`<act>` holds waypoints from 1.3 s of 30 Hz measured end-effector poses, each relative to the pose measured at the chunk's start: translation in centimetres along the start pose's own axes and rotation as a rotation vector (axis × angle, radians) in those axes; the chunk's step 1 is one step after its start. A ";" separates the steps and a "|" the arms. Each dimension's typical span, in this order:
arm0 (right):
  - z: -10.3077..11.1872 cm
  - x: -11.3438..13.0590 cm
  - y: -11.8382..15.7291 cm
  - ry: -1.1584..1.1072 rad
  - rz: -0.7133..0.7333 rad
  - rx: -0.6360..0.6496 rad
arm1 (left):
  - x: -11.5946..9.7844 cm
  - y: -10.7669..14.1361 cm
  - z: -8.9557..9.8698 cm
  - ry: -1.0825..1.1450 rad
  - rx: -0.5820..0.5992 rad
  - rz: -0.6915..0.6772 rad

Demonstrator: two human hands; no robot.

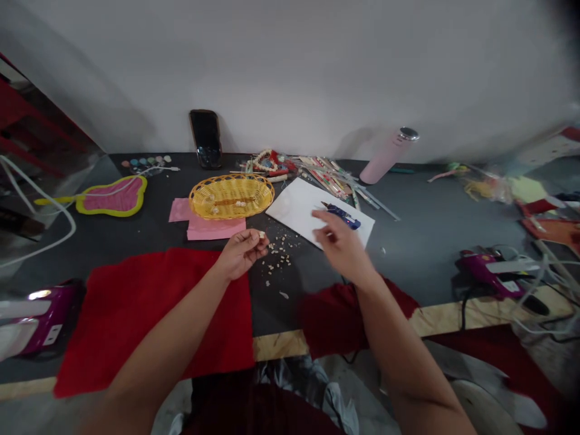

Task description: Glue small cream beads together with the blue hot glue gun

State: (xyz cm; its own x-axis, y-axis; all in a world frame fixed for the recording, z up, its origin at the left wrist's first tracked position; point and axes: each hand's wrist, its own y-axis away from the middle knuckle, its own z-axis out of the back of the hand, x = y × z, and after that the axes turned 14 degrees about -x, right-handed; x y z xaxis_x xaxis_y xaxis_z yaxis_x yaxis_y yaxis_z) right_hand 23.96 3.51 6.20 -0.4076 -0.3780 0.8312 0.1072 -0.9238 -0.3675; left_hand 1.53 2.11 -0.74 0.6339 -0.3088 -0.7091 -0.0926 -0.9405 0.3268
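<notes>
My left hand (244,252) pinches a small pale bead-like piece (262,235) between thumb and fingertips, just in front of a yellow woven basket (231,211). Many similar little pieces (281,261) lie scattered on the dark table to its right. My right hand (341,244), slightly blurred, hovers over the near right edge of a white sheet or board (294,205). Its index finger stretches out, apart from the thumb, and nothing shows between them. Just beyond it, a dark blue tool with a pointed tip, like a glue gun (352,221), lies on the white sheet.
Pink paper (215,229) lies under the basket and red cloth (167,302) at the front left. A phone (206,139) leans on the wall. Straws and sticks (326,175) and a pink bottle (385,158) are behind. Purple devices (487,272) with cables sit at both sides.
</notes>
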 end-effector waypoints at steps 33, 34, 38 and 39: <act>-4.5 -3.0 1.7 0.700 0.359 0.350 | -0.1 0.2 -0.1 0.050 0.022 -0.015; -4.6 -3.0 1.7 0.706 0.359 0.350 | 0.0 0.2 -0.2 0.033 0.026 -0.013; -4.6 -3.1 1.5 0.641 0.358 0.285 | 0.1 0.2 -0.3 0.000 0.019 -0.011; -4.5 -3.1 1.5 0.579 0.354 0.244 | 0.2 0.2 -0.3 -0.010 0.008 -0.009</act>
State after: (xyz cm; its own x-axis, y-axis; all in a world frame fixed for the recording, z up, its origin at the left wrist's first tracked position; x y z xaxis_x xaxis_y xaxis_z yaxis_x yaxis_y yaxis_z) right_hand 21.26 3.59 1.21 -0.7191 -0.6268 0.3000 0.4937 -0.7647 -0.4141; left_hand 1.83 1.95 -0.63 0.6273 -0.3018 -0.7179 -0.0936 -0.9444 0.3153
